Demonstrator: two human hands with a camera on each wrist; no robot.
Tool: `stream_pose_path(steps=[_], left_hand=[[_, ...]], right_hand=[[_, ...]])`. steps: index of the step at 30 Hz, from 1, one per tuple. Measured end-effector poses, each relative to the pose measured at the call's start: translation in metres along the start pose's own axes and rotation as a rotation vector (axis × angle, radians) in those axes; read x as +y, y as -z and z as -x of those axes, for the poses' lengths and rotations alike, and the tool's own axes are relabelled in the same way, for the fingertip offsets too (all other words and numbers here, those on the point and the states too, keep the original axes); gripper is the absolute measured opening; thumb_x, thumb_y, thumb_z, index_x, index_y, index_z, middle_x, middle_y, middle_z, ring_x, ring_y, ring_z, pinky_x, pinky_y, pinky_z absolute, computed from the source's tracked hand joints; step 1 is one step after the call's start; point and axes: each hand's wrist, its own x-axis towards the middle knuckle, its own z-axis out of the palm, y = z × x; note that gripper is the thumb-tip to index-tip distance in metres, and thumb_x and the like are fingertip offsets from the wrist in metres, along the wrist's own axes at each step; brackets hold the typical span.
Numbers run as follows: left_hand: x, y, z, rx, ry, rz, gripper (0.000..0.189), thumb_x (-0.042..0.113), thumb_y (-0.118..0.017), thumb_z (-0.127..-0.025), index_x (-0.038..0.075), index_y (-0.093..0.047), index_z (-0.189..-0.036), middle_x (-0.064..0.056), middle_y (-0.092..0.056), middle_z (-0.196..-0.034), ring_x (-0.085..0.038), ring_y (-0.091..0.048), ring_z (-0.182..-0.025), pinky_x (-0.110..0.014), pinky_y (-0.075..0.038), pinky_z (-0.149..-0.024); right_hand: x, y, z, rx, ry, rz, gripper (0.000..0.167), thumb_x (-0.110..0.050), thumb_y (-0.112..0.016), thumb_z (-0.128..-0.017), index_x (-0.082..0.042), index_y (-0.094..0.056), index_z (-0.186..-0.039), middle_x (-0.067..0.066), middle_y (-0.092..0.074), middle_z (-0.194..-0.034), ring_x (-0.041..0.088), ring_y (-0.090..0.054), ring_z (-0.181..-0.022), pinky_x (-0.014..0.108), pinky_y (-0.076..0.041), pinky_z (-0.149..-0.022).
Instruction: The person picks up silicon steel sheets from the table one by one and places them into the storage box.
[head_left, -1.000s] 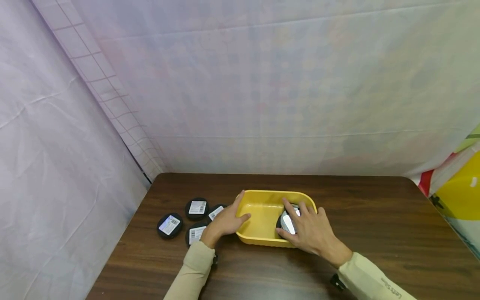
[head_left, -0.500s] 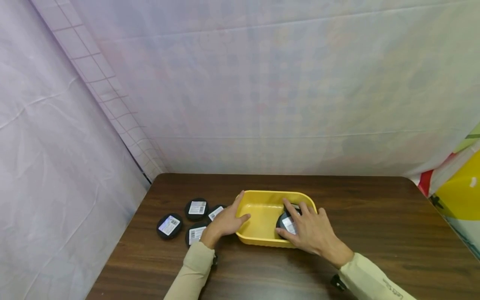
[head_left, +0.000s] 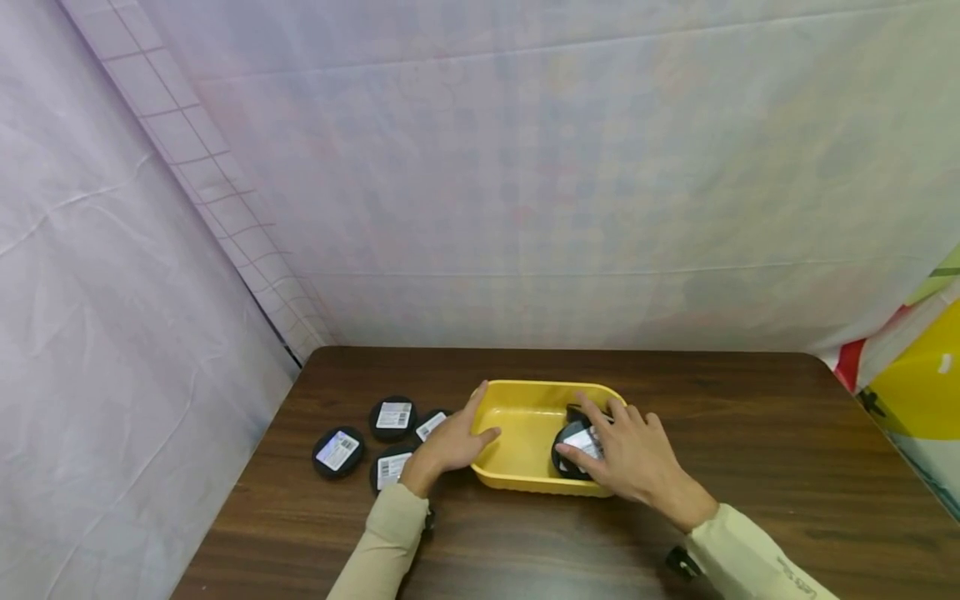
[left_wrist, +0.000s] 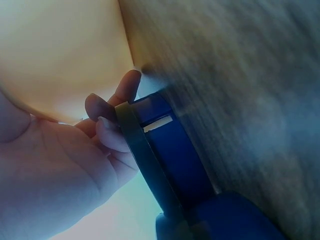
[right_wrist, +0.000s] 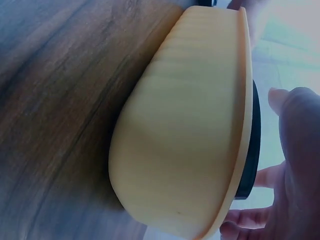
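My left hand holds the left end of the yellow plastic basket, its thumb inside the rim and its fingers outside. Beside those fingers, the left wrist view shows a dark round container edge-on. At the basket's right end my right hand hovers, fingers spread over a flat, round black container with a white barcode label. In the right wrist view, the thumb stands apart from this container, whose edge rises above the rim. Behind it inside the basket shows another dark piece, mostly covered by fingers.
Left of the basket, several matching labelled containers lie on the brown wooden table, one farthest left and another behind. A white curtain hangs past the table's back edge. Coloured fabric shows at the right.
My right hand has loosened and shifted slightly right and up from the round container, which has stayed at the basket's right end. My left hand has kept its place.
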Motion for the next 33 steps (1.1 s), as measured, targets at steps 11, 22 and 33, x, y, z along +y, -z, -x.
stream_pose_path(steps=[11,22,33], left_hand=[[0.0,-0.001,0.001,0.006,-0.005,-0.003,0.079,0.042,-0.056,-0.099,0.029,-0.009,-0.161,-0.018,-0.044,-0.152,-0.033,-0.055,-0.124,-0.054,-0.041,-0.104],[0.001,0.0,0.001,0.012,-0.003,-0.006,0.079,0.042,-0.056,-0.099,0.028,-0.01,-0.161,-0.019,-0.045,-0.15,-0.032,-0.057,-0.119,-0.053,-0.043,-0.101],[0.0,-0.002,0.0,0.015,-0.005,-0.021,0.079,0.042,-0.056,-0.099,0.033,-0.007,-0.16,-0.017,-0.044,-0.151,-0.031,-0.057,-0.119,-0.052,-0.043,-0.102]], right_hand=[[0.014,0.006,0.0,0.01,-0.078,-0.097,0.084,-0.071,-0.048,-0.092,-0.014,-0.039,-0.153,0.022,-0.056,-0.117,0.037,-0.056,-0.095,0.051,-0.045,-0.073],[0.037,0.002,0.0,-0.015,-0.268,-0.321,0.07,-0.058,-0.035,-0.102,-0.019,-0.025,-0.159,0.029,-0.05,-0.112,0.034,-0.058,-0.07,0.048,-0.046,-0.058],[0.044,-0.013,0.003,-0.154,-0.3,-0.522,0.07,-0.056,-0.024,-0.105,-0.017,-0.007,-0.161,0.038,-0.035,-0.147,0.061,-0.032,-0.133,0.072,-0.034,-0.098]])
